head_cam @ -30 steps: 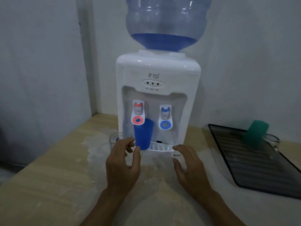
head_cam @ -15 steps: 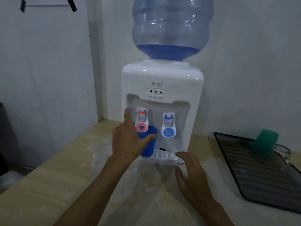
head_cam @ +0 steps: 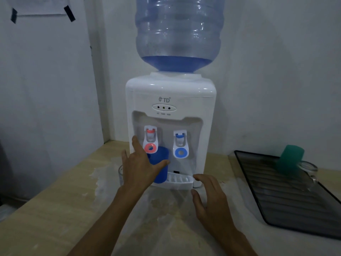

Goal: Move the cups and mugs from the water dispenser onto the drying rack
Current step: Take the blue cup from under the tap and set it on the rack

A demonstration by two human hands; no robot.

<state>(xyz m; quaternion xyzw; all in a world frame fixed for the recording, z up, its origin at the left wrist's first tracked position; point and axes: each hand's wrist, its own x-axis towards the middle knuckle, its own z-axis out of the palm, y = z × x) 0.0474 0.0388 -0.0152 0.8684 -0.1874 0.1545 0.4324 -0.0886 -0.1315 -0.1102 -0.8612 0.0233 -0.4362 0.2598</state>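
Note:
A blue plastic cup stands on the drip tray of the white water dispenser, under the red tap. My left hand is at the cup's left side with fingers spread upward and the thumb across its front, not closed around it. My right hand hovers open above the counter, just in front of the drip tray's right end. A clear glass stands left of the dispenser, mostly hidden behind my left hand. The black drying rack lies at the right.
On the rack's far end sit an upturned green cup and a clear glass mug. A large blue water bottle tops the dispenser. Walls close off the back and left. The wooden counter has pale smears.
My left hand has risen from the counter to the blue cup's side, thumb now across its front. The right hand has stayed in place; the view tilted up.

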